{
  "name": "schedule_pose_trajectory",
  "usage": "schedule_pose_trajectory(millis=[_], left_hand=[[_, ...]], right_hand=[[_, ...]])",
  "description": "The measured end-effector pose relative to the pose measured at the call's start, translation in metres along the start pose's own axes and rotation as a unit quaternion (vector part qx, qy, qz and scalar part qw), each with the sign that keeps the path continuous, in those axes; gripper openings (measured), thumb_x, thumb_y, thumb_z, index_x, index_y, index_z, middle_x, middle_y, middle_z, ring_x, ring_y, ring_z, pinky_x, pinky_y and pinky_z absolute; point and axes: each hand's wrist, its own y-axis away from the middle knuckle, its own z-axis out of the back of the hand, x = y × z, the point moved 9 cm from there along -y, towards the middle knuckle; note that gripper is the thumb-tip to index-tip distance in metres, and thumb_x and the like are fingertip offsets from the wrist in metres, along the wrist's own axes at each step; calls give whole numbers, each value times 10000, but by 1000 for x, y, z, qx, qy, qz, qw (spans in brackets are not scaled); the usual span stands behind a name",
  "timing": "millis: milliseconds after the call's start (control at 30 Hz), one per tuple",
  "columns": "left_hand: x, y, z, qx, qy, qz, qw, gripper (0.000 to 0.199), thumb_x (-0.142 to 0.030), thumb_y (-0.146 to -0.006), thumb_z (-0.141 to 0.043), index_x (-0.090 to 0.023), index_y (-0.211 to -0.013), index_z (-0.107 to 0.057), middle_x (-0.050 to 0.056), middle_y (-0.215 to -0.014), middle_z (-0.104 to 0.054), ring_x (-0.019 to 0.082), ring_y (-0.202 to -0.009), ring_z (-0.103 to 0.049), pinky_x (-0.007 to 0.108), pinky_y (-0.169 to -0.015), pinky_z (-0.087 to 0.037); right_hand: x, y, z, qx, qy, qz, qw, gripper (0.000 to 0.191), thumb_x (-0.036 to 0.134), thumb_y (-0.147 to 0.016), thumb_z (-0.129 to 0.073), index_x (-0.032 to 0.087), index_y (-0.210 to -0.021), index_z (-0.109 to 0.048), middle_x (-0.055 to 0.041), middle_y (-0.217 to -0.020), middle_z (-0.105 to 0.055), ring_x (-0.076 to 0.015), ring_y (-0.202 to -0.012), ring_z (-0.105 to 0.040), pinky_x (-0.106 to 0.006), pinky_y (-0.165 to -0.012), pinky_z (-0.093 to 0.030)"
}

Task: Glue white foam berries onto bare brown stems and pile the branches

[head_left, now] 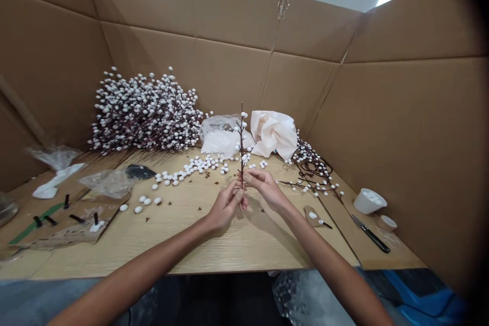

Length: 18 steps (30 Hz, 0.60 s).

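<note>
A thin brown artificial twig (242, 137) with a few white berries stands upright above the middle of the table. My left hand (228, 204) is closed around its lower end. Just above and to the right, the fingers of my right hand (266, 188) are pinched at the twig's lower stem; whether a small piece is between them is hidden. Loose white berries (202, 163) lie scattered on the wood behind and left of my hands. A few larger white balls (138, 209) sit nearer the front left.
A large heap of white-berry stems (145, 112) fills the back left. Behind the twig lie a clear plastic bag (221, 137) and crumpled pale cloth or paper (275, 132). Rightward are more berry branches (313, 163), a white cup (370, 201) and a black-handled knife (372, 235). Cardboard walls (229, 66) enclose the table.
</note>
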Motion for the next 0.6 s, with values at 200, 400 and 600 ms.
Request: schedule_pose_trajectory(millis=[200,400,600], left_hand=[[0,-1,8,-28,25,-9,999,241,-414,-910,-446,-174,-919,-446,8,-672,-564,125,-596,-542,251,-593,-448],[-10,-4,24,-78,5,-23,997,245,-393,-910,-443,-161,-981,-476,42,-748,-603,147,-688,-594,267,-654,-486],[-14,-22,120,-237,-205,0,950,229,-332,-839,-477,-137,-896,-583,74,-796,-668,177,-736,-629,288,-674,-489]], right_hand=[[-3,-11,-10,-6,-34,8,999,259,393,-730,-687,145,-803,-672,-2,-677,-587,-98,-594,-503,-218,-543,-414],[23,-27,-17,-27,11,74,997,239,391,-749,-661,154,-738,-628,15,-645,-555,-100,-585,-498,-232,-566,-413],[94,-39,-14,-99,12,225,969,175,346,-787,-628,178,-750,-597,17,-694,-563,-103,-661,-549,-246,-645,-457]])
